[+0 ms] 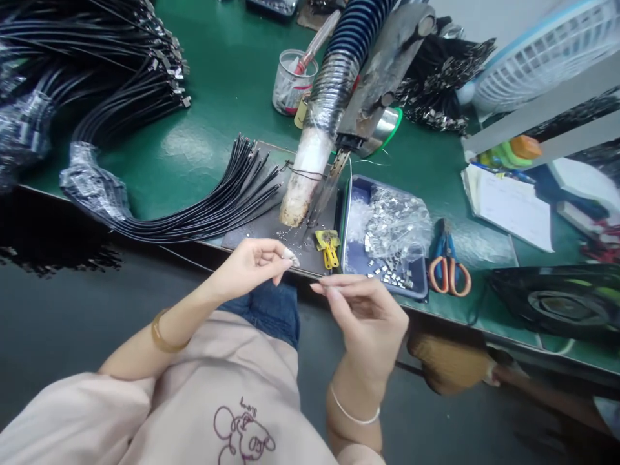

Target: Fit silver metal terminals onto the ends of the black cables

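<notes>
Both hands at the desk's (217, 77) near edge. Left hand (252, 265) and right hand (363, 310) pinched shut; contents too small to tell. Likely a tiny metal clip: light, stiff, slippery, so fingertip pinch at its sides. More clips in tray (356, 258) just beyond.

the scene is brightly and evenly lit from above, with soft white glare patches on the green surface (217, 97) toward 11 o'clock and a sheen on the plastic bag (402, 219) of metal clips just right of centre, while the floor (72, 310) under the surface edge at 9 o'clock falls into deep shadow. the wide lens bends the surface edge and stretches things at 2 and 3 o'clock, where the white fan (547, 51) looks smeared; both hands near centre are fairly sharp, only slightly soft at the fingertips.
</notes>
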`<state>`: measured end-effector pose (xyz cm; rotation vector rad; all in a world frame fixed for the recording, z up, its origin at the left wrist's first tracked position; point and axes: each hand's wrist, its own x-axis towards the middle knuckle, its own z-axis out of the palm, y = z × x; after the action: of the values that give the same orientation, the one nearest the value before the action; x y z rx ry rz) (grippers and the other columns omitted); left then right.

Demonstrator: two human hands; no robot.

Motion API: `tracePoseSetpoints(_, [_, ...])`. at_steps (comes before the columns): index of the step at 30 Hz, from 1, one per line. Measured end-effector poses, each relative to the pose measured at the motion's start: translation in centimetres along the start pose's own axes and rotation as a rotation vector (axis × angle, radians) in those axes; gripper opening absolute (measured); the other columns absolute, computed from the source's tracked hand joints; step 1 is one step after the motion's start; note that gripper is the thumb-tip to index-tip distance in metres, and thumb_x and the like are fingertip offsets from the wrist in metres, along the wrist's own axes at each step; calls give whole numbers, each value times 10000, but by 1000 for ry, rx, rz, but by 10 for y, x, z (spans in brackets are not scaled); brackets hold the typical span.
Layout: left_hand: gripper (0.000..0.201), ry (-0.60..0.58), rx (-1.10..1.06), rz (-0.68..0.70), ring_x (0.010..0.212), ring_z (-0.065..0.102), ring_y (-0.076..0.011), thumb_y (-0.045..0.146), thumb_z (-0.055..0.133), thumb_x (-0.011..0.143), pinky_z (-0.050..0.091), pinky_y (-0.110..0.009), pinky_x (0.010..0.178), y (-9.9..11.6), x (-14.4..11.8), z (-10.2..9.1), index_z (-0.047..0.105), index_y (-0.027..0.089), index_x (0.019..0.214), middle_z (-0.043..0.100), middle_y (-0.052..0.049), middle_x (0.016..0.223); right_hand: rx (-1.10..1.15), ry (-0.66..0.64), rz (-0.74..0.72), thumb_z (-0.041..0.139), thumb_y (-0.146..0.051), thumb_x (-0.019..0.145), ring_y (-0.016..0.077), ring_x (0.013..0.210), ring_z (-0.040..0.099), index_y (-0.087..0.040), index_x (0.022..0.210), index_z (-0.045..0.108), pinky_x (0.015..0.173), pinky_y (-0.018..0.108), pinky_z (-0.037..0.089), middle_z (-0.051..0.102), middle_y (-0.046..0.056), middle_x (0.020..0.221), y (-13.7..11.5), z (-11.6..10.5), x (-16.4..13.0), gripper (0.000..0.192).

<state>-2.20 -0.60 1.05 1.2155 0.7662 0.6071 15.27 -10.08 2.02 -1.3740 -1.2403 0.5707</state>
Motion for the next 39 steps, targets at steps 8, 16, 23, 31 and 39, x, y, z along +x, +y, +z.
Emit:
tracePoseSetpoints(8, [173,148,-73,9,508,531,-77,257,729,726,446,-203,545,-1,-1,5,595,157,773,605,23,572,-302,144,-287,701,-95,874,170,826,738,-244,891,707,752,321,630,760,15,894,7,31,1,150])
tracePoseSetpoints(16, [103,140,42,105,526,508,-67,226,655,781,405,-175,522,1,2,12,628,127,775,595,16,601,-177,125,-280,671,-72,882,163,899,735,-250,967,705,786,316,635,755,6,971,14,32,1,200])
tracePoseSetpoints(23, [133,185,187,159,619,559,-98,249,632,801,464,-200,609,-4,1,14,656,119,786,627,-16,677,-180,107,-302,657,-95,895,167,887,740,-241,951,696,797,327,634,759,21,967,13,34,-1,160])
tracePoseSetpoints(31, [148,197,261,249,567,490,-86,235,653,836,394,-194,523,-1,-3,12,659,119,745,622,-12,663,56,-15,29,694,-159,867,140,841,740,-217,843,726,702,226,622,747,23,925,16,32,9,70])
tracePoseSetpoints(39, [101,208,513,561,556,497,-90,163,650,897,411,-206,560,-8,-6,12,705,142,815,683,-20,722,73,-33,23,659,-155,875,144,857,746,-211,808,682,743,248,628,737,27,963,17,32,7,90])
